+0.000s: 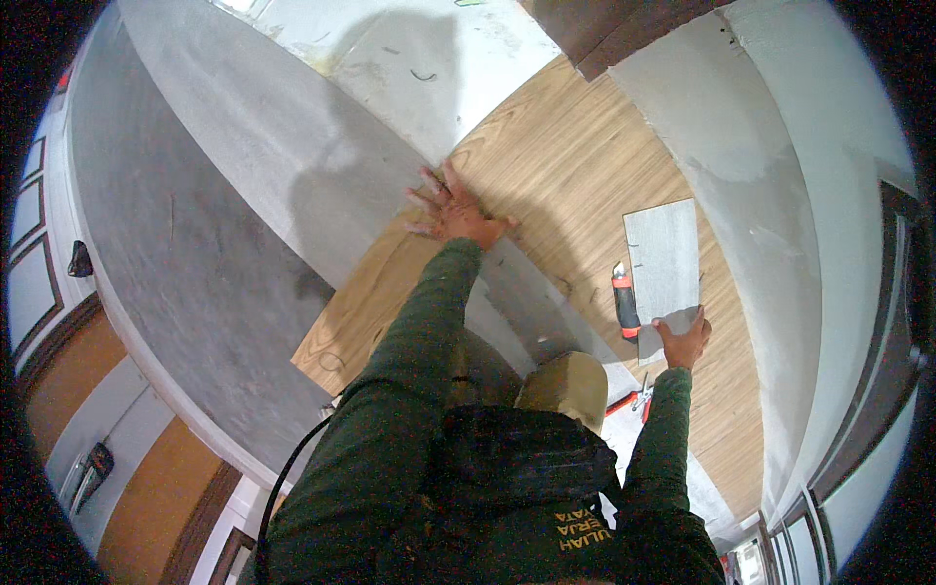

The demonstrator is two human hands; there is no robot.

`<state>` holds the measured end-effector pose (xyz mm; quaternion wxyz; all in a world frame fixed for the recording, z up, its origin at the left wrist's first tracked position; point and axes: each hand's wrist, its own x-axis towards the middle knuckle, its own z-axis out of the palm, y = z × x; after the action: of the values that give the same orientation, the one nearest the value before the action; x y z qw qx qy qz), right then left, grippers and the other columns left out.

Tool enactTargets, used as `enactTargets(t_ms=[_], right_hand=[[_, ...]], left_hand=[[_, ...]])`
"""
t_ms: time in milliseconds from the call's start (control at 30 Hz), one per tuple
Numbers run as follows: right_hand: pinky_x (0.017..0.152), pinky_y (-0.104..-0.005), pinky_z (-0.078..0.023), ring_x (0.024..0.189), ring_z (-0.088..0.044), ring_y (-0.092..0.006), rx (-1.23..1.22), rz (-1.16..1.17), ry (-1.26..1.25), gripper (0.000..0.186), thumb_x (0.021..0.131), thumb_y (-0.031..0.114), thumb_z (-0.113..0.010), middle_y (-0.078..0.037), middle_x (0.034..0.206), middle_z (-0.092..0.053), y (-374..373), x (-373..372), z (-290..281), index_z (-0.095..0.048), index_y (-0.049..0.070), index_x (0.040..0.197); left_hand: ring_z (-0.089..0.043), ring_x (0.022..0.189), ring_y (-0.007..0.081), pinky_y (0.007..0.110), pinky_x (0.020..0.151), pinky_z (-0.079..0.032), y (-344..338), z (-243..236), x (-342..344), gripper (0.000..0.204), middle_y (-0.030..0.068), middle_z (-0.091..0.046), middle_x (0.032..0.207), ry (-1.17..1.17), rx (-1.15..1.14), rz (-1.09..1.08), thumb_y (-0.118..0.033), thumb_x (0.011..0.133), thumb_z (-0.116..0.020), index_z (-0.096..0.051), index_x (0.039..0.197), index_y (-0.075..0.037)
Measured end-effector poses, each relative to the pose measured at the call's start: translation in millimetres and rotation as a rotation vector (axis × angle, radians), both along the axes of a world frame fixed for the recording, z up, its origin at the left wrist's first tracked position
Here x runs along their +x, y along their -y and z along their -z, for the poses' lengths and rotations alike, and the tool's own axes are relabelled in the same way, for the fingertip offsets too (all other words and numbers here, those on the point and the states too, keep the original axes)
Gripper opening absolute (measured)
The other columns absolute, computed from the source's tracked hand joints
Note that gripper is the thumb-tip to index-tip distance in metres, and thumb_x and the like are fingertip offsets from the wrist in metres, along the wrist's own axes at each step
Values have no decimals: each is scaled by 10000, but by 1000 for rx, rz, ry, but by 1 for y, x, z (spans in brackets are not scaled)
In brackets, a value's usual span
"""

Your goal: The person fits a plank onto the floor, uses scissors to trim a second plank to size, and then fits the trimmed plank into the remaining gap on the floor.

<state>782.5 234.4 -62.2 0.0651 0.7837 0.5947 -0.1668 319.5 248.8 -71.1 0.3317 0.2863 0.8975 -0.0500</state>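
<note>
My left hand [456, 213] lies with fingers spread at the far end of a wood-look plank [366, 292], which slants across bare grey floor next to the laid wood-look flooring [575, 146]. On the right, my right hand [685, 338] grips the near end of a short grey plank piece [667, 258], thumb on one side and fingers on the other. That piece rests on the laid flooring, and dark pencil-like marks show along its left edge. Beside its left edge lies a red and black utility knife [625, 302].
Red-handled pliers [641, 398] lie close to my right forearm. My knee [565, 385] is between my arms. Grey wall-like strips [746, 146] curve along the right, and a dark brown board [624, 29] sits at the far end. White floor [419, 73] shows beyond the planks.
</note>
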Motion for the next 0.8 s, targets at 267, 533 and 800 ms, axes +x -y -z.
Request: enactTargets(t_ms=[267,533,800], right_hand=[[1045,-549,-388,1292,-405,-436,50,33,-83,1131,557,426,-920,-268,1382,-417,3,4,-1,-386,44,1479],[1078,-537,-364,1286,-416,-451,134,-185,163,1028,615,363,-922,-268,1416,-406,-7,-8,-9,-413,49,1451],[1167,-528,-262,1402,-345,-447,313,-721,-594,742,895,416,-660,-198,1527,-401,-92,-250,-12,-403,47,1485]], left_hand=[[149,1467,535,860,1001,-66,-4,-10,1,1524,177,89,1661,72,8,-27,-527,491,-918,91,1595,-237],[113,1478,522,828,1044,-103,-2,-15,-5,1495,169,77,1664,107,5,-20,-501,510,-915,75,1598,-235],[104,1488,499,824,1047,-133,-5,-17,4,1492,167,91,1662,32,38,-44,-547,532,-913,73,1596,-200]])
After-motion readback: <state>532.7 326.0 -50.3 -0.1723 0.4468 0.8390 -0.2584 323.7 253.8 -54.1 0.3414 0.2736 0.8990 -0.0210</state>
